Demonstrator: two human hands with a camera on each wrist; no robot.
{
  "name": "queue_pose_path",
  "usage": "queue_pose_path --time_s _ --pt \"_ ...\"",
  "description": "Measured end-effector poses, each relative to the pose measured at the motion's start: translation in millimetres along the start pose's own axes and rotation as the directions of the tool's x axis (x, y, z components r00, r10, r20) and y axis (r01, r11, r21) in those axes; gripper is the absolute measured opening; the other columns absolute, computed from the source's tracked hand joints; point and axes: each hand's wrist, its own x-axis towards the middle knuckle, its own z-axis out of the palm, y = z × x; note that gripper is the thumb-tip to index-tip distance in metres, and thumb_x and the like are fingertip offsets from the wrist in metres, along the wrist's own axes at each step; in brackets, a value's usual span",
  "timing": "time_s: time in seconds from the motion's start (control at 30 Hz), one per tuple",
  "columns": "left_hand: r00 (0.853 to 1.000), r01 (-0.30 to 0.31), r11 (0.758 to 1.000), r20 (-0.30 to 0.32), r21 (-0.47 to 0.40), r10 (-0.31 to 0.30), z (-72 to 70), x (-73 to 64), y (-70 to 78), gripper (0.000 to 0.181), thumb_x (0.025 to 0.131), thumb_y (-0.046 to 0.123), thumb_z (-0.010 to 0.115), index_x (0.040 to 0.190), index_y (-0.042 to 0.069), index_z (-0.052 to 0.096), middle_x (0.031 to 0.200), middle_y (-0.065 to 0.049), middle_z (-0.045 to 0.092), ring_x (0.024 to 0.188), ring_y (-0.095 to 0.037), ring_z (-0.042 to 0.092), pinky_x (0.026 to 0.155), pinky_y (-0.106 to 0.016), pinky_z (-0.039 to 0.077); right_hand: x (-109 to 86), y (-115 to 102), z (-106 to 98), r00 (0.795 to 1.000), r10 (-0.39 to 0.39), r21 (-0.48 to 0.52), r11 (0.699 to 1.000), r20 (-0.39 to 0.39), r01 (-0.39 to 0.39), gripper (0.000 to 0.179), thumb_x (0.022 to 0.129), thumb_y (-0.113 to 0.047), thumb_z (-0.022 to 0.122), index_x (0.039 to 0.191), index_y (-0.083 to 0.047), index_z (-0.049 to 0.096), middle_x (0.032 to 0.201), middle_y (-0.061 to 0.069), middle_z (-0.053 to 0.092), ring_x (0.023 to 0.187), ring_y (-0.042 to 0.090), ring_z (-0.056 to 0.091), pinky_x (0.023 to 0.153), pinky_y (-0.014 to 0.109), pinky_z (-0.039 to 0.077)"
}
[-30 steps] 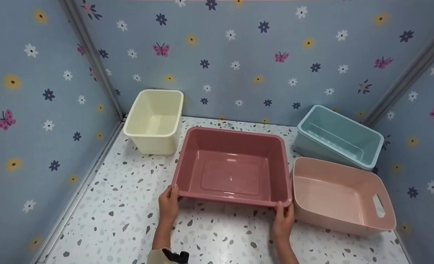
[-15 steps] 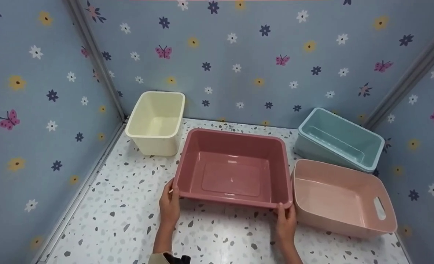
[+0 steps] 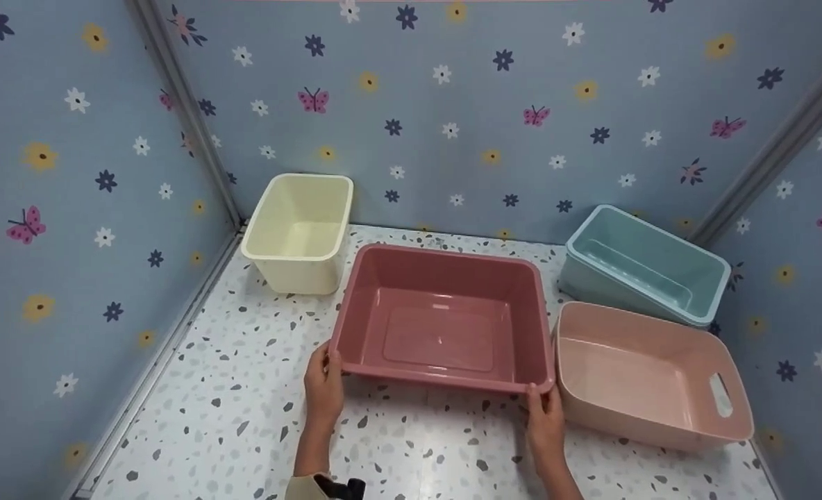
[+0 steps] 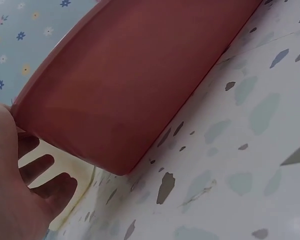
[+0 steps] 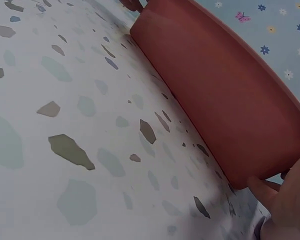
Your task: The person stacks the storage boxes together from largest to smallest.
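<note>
A dark pink rectangular basin [image 3: 439,333] sits on the speckled surface in the middle of the head view, with nothing inside it. At its near left corner my left hand [image 3: 324,389] pinches the rim, thumb on top; the left wrist view shows the other fingers [image 4: 37,170] loosely bent beside the outer wall. My right hand [image 3: 545,423] grips the near right corner, its thumb over the rim. In the right wrist view one fingertip [image 5: 257,185] meets the basin's outer wall low down. The basin's right side is right beside a peach bin [image 3: 650,375].
A cream bin [image 3: 296,274] stands at the back left, near the patterned wall [image 3: 446,104]. Back right, a blue-green bin [image 3: 647,264] sits at an angle behind the peach one, which has a handle slot. Patterned walls rise at left and right too.
The head view has shifted a little, so the scene appears slightly lower and further right. Both hands keep hold of the basin, which stays in place among the bins.
</note>
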Motion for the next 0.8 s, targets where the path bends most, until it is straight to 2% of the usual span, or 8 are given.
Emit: queue_pose_path --time_s 0.17,0.27,0.33,0.4,0.47,0.53,0.67,0.8 --pt "0.998 -0.055 0.998 -0.018 0.023 0.055 0.7 9.9 -2.4 0.042 0.103 0.021 0.047 0.140 0.001 0.045 0.137 -0.013 0.048 0.125 -0.028 0.046 0.101 -0.044 0.041 4.2 -3 -1 1.000 -0.010 -0.013 1.000 -0.011 0.009 0.063 0.101 -0.034 0.051 0.153 -0.009 0.027 0.146 0.020 0.040 0.129 0.030 0.041 0.102 0.048 0.038" --pt "0.987 -0.139 0.976 -0.053 0.166 0.150 0.4 10.5 2.8 0.038 0.100 0.014 0.050 0.136 0.001 0.050 0.135 -0.011 0.049 0.126 -0.026 0.045 0.100 -0.046 0.040 4.0 -3 0 1.000 -0.008 -0.007 1.000 -0.020 0.007 0.063 0.100 -0.037 0.053 0.152 -0.009 0.031 0.140 0.019 0.046 0.121 0.026 0.047 0.097 0.038 0.044" --pt "0.968 -0.214 0.928 -0.063 0.304 0.244 1.2 9.3 6.8 0.036 0.096 0.010 0.055 0.131 0.002 0.055 0.133 -0.012 0.051 0.126 -0.027 0.045 0.100 -0.047 0.038 2.7 -2 0 1.000 0.008 -0.006 1.000 -0.028 -0.008 0.064 0.099 -0.037 0.054 0.152 -0.009 0.031 0.140 0.018 0.047 0.120 0.024 0.048 0.094 0.029 0.045" --pt "0.939 -0.286 0.861 -0.054 0.420 0.339 4.1 7.4 11.9 0.035 0.091 0.007 0.060 0.126 0.002 0.060 0.132 -0.014 0.052 0.124 -0.029 0.045 0.098 -0.050 0.036 1.2 -1 0 0.999 0.026 -0.008 1.000 -0.035 -0.027 0.064 0.099 -0.036 0.054 0.152 -0.009 0.030 0.140 0.018 0.046 0.120 0.024 0.048 0.093 0.025 0.045" --pt "0.908 -0.356 0.801 -0.025 0.482 0.419 8.1 5.8 19.1 0.035 0.087 0.005 0.063 0.122 0.001 0.063 0.129 -0.017 0.055 0.121 -0.032 0.046 0.095 -0.052 0.034 0.5 1 -1 0.999 0.023 0.001 1.000 -0.040 -0.023 0.065 0.100 -0.035 0.054 0.153 -0.008 0.028 0.143 0.018 0.044 0.124 0.025 0.047 0.093 0.023 0.044" --pt "0.886 -0.411 0.773 0.011 0.484 0.464 13.2 5.1 26.7 0.034 0.086 0.003 0.065 0.119 0.001 0.065 0.127 -0.018 0.056 0.120 -0.032 0.048 0.094 -0.052 0.035 0.7 3 -2 0.999 -0.001 0.010 1.000 -0.043 0.002 0.065 0.100 -0.033 0.053 0.153 -0.007 0.026 0.146 0.019 0.040 0.128 0.027 0.043 0.094 0.022 0.043" --pt "0.876 -0.457 0.776 0.068 0.435 0.478 23.4 2.8 42.1 0.030 0.087 0.001 0.065 0.117 0.004 0.067 0.122 -0.013 0.060 0.115 -0.027 0.053 0.094 -0.047 0.041 -2.2 6 -3 0.993 -0.077 0.024 0.997 -0.090 0.080 0.059 0.101 -0.029 0.052 0.150 -0.002 0.032 0.146 0.018 0.041 0.130 0.025 0.042 0.094 0.015 0.040" --pt "0.877 -0.473 0.790 0.120 0.389 0.466 33.2 -0.2 53.3 0.027 0.088 0.000 0.063 0.113 0.008 0.069 0.115 -0.006 0.063 0.109 -0.021 0.058 0.092 -0.044 0.045 -10.6 8 -6 0.972 -0.137 0.012 0.990 -0.193 0.142 0.042 0.102 -0.023 0.051 0.135 0.002 0.050 0.131 0.016 0.055 0.116 0.013 0.054 0.087 0.012 0.043"
